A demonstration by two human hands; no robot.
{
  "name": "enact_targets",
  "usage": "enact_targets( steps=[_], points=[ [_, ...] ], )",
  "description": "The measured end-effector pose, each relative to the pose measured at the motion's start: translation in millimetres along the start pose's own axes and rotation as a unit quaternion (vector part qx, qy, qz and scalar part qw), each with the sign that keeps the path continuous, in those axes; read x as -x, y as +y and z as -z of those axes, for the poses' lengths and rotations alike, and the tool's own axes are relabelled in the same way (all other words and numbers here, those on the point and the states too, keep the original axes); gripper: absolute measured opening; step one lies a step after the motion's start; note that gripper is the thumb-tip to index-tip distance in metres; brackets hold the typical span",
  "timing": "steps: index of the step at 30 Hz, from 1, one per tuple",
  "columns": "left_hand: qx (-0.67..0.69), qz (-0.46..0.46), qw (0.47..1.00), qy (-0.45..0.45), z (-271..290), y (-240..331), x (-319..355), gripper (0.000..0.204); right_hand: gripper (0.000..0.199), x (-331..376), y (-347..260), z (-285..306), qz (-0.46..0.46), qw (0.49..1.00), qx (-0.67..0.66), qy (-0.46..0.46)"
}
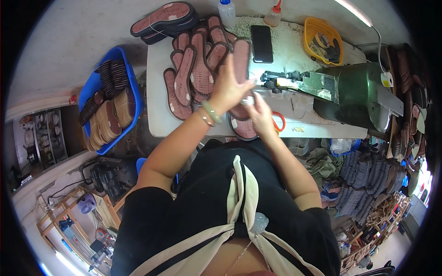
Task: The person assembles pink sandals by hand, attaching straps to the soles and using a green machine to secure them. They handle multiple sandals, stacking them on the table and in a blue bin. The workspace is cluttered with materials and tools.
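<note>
A black top with a cream strap knotted at the chest (239, 193) fills the near part of the view, and both bare forearms rise from it toward the white surface (159, 69). The left hand (228, 87), with a pale green bangle (211, 112) on its wrist, has its fingers (226, 64) spread flat and released against a long brown shoe insole with a dark rim (241, 60), which stands tilted up from the near edge of the surface toward the far side. The right hand (261, 115) lies just right of it, its fingers curled onto the lower end of the same insole, pinching it near the heel (244, 128). Orange-handled scissors (279, 122) lie touching the right hand. To the left, a fan of matching insoles (191, 73) overlaps across the surface. Far of the hands a black phone (262, 43) lies flat beside two plastic bottles (227, 11). To the right stands a green sewing machine (354, 94), with a yellow basket (322, 39) beyond it. Off the surface at left, a blue tub (131, 85) holds stacked soles, and more soles are piled on the far right (368, 170).
</note>
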State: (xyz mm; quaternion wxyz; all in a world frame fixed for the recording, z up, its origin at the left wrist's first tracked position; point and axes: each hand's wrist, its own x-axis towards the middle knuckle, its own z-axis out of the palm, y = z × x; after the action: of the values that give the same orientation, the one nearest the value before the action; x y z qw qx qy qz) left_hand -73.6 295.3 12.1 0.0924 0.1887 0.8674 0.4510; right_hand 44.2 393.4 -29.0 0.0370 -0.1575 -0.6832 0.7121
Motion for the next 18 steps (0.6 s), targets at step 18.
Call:
enact_targets(
  steps=[18],
  points=[
    [0.070, 0.074, 0.995, -0.008, 50, -80, 69, 0.054, 0.062, 53, -1, 10, 0.085, 0.894, 0.409, -0.164]
  ],
)
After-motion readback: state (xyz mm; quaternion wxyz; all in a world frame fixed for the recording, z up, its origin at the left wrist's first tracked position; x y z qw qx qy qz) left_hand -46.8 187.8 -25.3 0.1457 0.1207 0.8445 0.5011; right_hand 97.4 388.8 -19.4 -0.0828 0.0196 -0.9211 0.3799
